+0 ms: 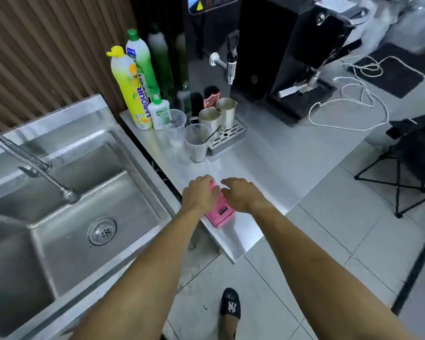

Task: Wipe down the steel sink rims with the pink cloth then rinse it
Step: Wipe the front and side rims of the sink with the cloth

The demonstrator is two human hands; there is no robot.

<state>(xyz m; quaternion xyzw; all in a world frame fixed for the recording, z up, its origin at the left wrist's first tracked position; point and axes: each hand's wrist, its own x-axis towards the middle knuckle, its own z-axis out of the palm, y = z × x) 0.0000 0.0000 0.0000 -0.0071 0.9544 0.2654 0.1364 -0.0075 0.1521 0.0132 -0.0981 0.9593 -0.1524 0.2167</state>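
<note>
Pink cloth (220, 212), folded, lies on steel table (280, 153) near front edge, right of steel sink (138, 153). Left hand (199, 193) on cloth's far end, fingers curled over it, gripping. Right hand (241, 195) just beside, palm down, fingers loosely bent, touching cloth's right side; grip cannot be told. Faucet (32, 165) over empty basin. Metal cups (196, 143) and detergent bottles (130, 89) stand farther back.
</note>
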